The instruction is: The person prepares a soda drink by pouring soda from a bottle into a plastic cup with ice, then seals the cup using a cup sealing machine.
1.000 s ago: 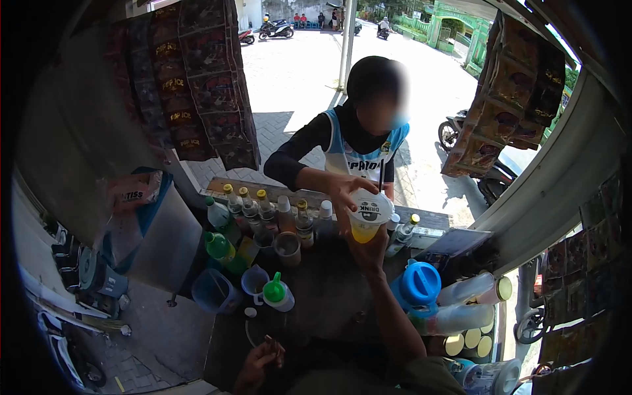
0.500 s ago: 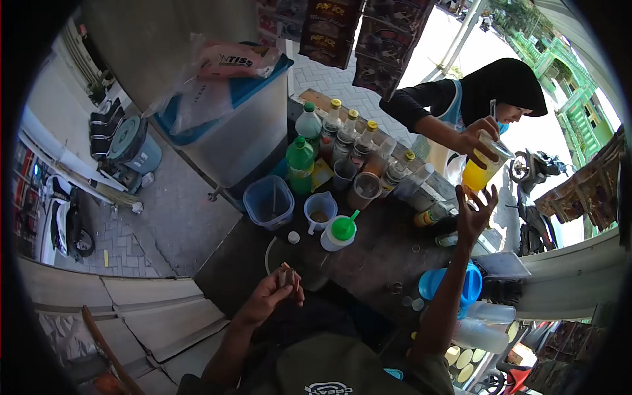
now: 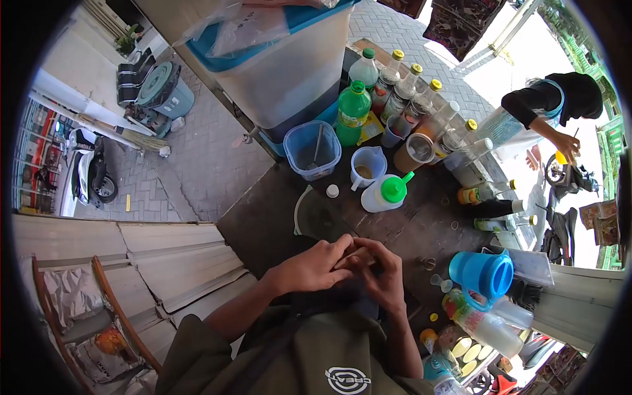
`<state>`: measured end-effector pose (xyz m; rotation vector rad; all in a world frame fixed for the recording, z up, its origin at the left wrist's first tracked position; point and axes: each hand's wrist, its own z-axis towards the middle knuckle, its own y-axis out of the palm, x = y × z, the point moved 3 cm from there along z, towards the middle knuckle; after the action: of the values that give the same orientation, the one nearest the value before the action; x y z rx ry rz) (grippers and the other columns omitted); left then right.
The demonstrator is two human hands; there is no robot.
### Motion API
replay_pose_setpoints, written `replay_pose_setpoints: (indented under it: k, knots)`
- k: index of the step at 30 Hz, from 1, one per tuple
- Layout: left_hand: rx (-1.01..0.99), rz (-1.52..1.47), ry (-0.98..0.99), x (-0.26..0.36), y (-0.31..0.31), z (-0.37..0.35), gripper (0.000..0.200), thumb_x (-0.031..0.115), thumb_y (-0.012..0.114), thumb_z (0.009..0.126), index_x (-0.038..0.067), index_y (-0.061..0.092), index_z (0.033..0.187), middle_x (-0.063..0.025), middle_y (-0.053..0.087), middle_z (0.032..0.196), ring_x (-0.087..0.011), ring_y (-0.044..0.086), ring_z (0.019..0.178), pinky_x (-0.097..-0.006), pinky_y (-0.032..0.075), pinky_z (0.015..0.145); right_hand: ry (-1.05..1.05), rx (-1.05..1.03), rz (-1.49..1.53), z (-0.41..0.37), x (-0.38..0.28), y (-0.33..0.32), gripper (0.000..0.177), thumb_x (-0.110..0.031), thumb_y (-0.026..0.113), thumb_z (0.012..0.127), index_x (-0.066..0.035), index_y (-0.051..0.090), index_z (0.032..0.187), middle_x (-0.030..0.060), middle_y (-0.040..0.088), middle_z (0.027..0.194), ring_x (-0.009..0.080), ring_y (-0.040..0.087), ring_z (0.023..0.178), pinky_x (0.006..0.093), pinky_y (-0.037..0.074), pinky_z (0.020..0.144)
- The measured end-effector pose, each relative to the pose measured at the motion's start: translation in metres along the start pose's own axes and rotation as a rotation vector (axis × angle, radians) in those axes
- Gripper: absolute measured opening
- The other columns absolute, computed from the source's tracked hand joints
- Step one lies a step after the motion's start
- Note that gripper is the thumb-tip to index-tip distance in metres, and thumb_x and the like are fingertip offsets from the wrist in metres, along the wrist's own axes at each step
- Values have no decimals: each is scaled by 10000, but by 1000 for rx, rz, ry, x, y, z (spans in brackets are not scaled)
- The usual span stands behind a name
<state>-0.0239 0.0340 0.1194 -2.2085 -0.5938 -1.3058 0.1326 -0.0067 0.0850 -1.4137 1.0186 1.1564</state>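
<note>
My left hand (image 3: 315, 266) and my right hand (image 3: 382, 270) meet over the front of the dark table (image 3: 263, 210), close to my shirt. The fingers of both are curled together round something small and brownish, too hidden to name. Just beyond them lies a round translucent lid or disc (image 3: 319, 214). Farther off stand a white squeeze bottle with a green cap (image 3: 383, 194), a small white cap (image 3: 332, 191), a measuring jug (image 3: 368, 168) and a square blue tub (image 3: 311, 153).
Behind the jug stand a green bottle (image 3: 353, 112) and several yellow-capped bottles. A blue pitcher (image 3: 477, 275) and clear plastic bottles are at the right. A large bin with a blue lid (image 3: 280, 72) is at the back. Across the counter, a person (image 3: 546, 112) leans over.
My right hand has come down from the other person's yellow drink to join my left hand. That person has moved away with the drink. The view has shifted.
</note>
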Motion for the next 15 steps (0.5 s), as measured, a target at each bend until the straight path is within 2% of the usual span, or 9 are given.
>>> replay_pose_setpoints:
  k: [2,3,4,7,8,9,12,13,15]
  knots:
    - [52,312,65,-2,-10,-27,565,257,744,781,9,447,1194,-203,552,1160,-351,587,971,-416,459,805,145,136,-4,-10,18,1,233,-100,669,831,5,598,1027,100,676,829,151,658,800,271,494,714]
    - [-148,397,167,19,-25,-43,592,284,739,784,7,448,1219,-206,505,1226,-352,556,1040,-419,440,860,295,178,143,-14,16,-1,163,-100,647,862,9,587,966,83,674,842,120,653,830,252,489,710]
    - [-351,479,272,45,-43,-61,620,312,735,787,5,449,1245,-208,459,1291,-353,526,1110,-421,422,915,295,220,150,-19,25,-4,163,-100,647,862,9,587,966,83,674,842,120,653,830,252,489,710]
    - [-1085,-294,632,69,-61,-123,592,381,652,864,-49,501,1242,-265,463,1282,-387,539,1070,-423,471,824,428,375,242,-44,72,-10,146,-89,648,872,7,574,954,79,664,866,127,652,846,252,505,726]
    - [-1089,-214,855,80,-63,-130,496,324,644,880,-60,543,1178,-321,502,1215,-398,580,979,-419,491,791,430,374,378,-50,81,-10,144,-80,656,868,3,556,932,82,656,881,139,653,842,256,516,733]
    - [-899,-105,916,91,-69,-134,221,187,592,922,-15,642,996,-160,633,1029,-301,606,843,-374,492,729,429,370,516,-56,88,-7,150,-71,664,863,-1,539,910,85,647,896,150,653,839,260,526,739]
    - [-1088,-4,1064,112,-70,-132,179,109,544,932,-24,656,974,-179,630,1054,-277,613,850,-349,506,692,511,308,679,-69,100,-3,186,-44,676,847,-9,499,893,105,637,916,164,656,844,263,542,753]
    - [-1129,-111,1151,124,-73,-132,165,104,550,926,-16,660,951,-176,632,1033,-261,614,835,-344,507,679,503,311,841,-69,102,3,184,-91,651,877,-23,480,882,101,636,896,144,654,802,247,534,687]
    - [-1113,-355,1280,159,-82,-137,139,96,564,916,2,666,922,-157,637,965,-239,614,796,-336,507,662,574,262,706,-68,105,3,188,-137,639,897,-26,488,915,88,635,875,122,631,729,222,510,630]
